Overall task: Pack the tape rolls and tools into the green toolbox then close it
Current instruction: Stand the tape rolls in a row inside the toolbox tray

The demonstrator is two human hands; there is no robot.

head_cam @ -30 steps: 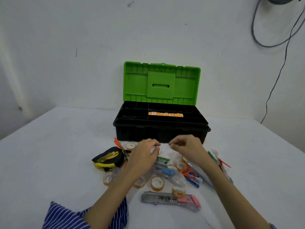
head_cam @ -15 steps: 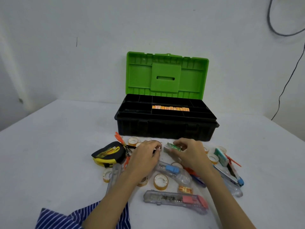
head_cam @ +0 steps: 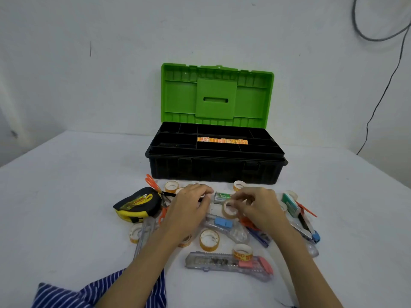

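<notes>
Sorting tape and tools before the open toolbox [head_cam: 215, 167].
Right hand [head_cam: 258, 207] pinched a tape roll [head_cam: 229, 210] above the pile; left hand [head_cam: 191, 203] curled at 9 o'clock of it, grip unclear. Toolbox at 12 o'clock, lid [head_cam: 216, 96] up; tape measure [head_cam: 139, 203] far left.

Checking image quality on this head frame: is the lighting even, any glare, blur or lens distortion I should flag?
Head view: soft, even light, faint shadows under the open green-lidded black toolbox; no harsh glare. The white table edges bow from wide-angle distortion. Slight softness on the right hand holding a small clear tape roll; the left hand looks sharper.
</notes>
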